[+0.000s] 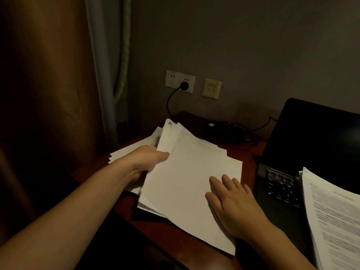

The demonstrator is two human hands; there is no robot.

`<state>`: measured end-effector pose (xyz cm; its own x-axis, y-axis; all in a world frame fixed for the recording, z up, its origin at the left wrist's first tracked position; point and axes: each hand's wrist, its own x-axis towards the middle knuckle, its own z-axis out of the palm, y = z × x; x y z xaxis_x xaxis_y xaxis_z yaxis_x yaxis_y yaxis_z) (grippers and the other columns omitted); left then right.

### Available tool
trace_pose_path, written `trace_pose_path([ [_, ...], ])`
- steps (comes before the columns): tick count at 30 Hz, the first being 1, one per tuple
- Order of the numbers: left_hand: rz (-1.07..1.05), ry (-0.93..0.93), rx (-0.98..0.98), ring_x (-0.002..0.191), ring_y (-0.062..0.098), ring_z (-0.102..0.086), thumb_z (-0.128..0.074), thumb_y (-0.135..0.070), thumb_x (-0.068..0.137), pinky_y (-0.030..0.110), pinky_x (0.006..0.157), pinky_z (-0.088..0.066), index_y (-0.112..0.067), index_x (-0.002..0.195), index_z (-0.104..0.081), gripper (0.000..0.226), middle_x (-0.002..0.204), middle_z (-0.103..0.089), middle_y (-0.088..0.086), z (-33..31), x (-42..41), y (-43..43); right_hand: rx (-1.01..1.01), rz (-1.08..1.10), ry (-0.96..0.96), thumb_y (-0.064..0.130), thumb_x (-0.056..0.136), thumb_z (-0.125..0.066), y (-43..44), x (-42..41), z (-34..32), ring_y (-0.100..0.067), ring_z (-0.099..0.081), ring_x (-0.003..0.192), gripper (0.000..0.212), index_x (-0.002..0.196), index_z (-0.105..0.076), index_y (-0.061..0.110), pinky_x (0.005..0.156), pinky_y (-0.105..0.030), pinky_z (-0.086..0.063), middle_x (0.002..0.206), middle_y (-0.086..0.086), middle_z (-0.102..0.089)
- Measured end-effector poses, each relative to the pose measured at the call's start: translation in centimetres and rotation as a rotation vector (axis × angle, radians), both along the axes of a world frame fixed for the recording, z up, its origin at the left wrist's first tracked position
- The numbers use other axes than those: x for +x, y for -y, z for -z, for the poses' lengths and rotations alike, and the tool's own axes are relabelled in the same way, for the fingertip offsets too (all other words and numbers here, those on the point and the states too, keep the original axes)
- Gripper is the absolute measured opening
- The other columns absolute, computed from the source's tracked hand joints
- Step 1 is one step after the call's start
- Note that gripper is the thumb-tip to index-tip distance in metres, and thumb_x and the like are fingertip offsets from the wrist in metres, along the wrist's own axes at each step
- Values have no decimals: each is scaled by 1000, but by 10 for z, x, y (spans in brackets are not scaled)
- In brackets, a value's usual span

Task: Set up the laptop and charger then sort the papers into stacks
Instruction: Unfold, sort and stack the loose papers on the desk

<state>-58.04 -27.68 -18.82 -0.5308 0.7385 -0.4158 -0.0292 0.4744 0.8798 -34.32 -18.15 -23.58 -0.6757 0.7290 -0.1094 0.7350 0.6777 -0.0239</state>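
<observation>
**Both hands on the middle stack of papers**

The left grip [144,164] pinches the left edge of a loose stack of papers [185,182], with the thumb on top of the sheets and the fingers tucked out of sight beneath them. The right grip [233,203] lies flat on the top sheet near its right side, fingers straight and slightly spread, pressing down. The stack sits in the middle of the dark red counter [247,152], and its near corner hangs over the front edge.

A second pile of papers [132,151] lies behind and to the left, partly under the left grip. A third pile [331,221], printed with text, rests on the right part of the open laptop [311,137], covering some of the keyboard. The laptop screen is dark.

The charger [214,127] lies on the counter at the back, between the papers and the laptop. Its black cable [169,102] rises to a plug [184,86] set in the white wall socket [171,78]. A yellowish wall plate [211,88] is just to the right, and a curtain [48,75] hangs at the left.
</observation>
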Motion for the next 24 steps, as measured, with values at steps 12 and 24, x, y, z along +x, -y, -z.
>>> trace_pose_path([
  [12,-613,203,423,93,31,-65,-50,-19,105,40,74,-51,3,128,-58,33,126,-63,20,-19,-30,20,-7,0,-59,62,102,-13,-12,0,-3,-24,-1,156,68,155,21,37,125,-52,3,169,2,-2],
  [24,-489,294,501,88,24,-65,-55,-22,102,33,68,-52,-2,125,-62,31,114,-66,12,-27,-5,1,-400,102,-622,52,105,-31,-28,2,-23,-23,-47,138,55,156,-29,30,103,-29,-42,142,-1,-57],
])
